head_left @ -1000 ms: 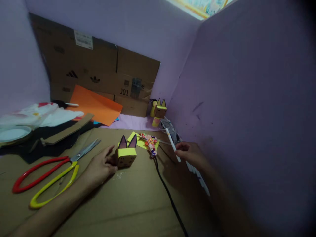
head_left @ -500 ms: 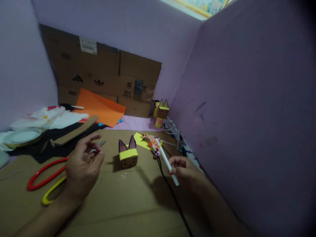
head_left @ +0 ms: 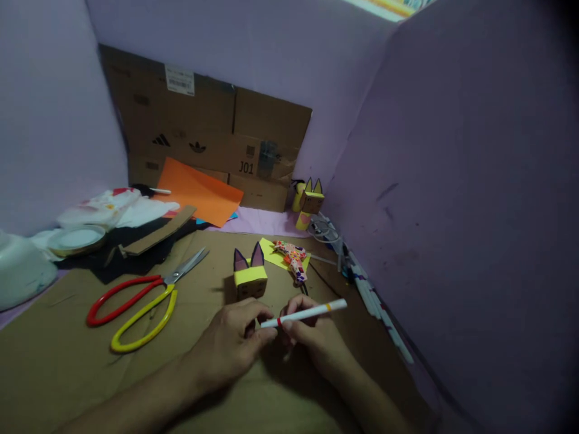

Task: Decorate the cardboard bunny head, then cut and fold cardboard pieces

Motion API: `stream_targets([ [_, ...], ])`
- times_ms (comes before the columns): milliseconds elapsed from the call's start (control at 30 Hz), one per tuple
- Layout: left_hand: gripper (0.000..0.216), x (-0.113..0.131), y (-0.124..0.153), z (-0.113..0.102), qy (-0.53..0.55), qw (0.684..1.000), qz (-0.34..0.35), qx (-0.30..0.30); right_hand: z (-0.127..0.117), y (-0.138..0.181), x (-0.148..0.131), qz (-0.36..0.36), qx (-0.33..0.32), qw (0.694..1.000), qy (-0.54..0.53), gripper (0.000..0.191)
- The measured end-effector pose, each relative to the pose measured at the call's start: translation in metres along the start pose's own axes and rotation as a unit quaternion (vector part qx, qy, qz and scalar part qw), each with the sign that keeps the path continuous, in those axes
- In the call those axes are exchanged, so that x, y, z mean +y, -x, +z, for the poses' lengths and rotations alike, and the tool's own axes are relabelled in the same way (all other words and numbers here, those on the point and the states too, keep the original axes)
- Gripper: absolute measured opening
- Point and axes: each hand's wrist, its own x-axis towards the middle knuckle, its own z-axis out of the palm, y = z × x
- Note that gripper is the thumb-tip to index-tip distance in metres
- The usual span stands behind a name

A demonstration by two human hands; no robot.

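A white marker pen with red and yellow bands lies level between my two hands. My right hand is closed around its middle. My left hand pinches the pen's left end, at the cap. Just beyond my hands a small yellow and brown paper box with pointed purple ears stands on the cardboard sheet. Behind it a patterned glue gun rests on a yellow paper.
Red and yellow scissors lie to the left. An orange sheet and flattened cardboard boxes lean at the back. A second eared paper figure stands in the corner. More pens line the purple wall at right. A bowl sits far left.
My right hand brought the pen from the wall side to the middle and turned it level. My left hand left the eared box and came over to grip the pen's end.
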Motion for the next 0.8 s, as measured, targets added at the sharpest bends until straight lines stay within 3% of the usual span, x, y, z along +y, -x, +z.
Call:
stream_targets([
  [233, 0.026, 0.0, 0.003, 0.006, -0.042, 0.998, 0.015, -0.039, 0.0, 0.005, 0.009, 0.01, -0.026, 1.0, -0.006, 0.038],
  [400, 0.039, -0.002, 0.002, -0.003, 0.059, 0.984, -0.031, -0.163, -0.009, 0.011, 0.006, -0.012, -0.044, 0.998, -0.04, 0.037],
  [500, 0.041, -0.007, -0.001, -0.014, 0.094, 0.97, -0.066, -0.213, -0.021, 0.008, -0.007, -0.052, -0.003, 0.995, -0.089, 0.043],
  [600, 0.034, -0.007, -0.003, -0.019, 0.048, 0.981, -0.072, -0.176, -0.025, 0.003, -0.017, -0.061, 0.028, 0.991, -0.116, 0.045],
  [800, 0.009, 0.001, 0.007, -0.013, -0.094, 0.994, -0.016, -0.052, -0.016, -0.003, -0.013, -0.044, 0.035, 0.991, -0.122, 0.042],
])
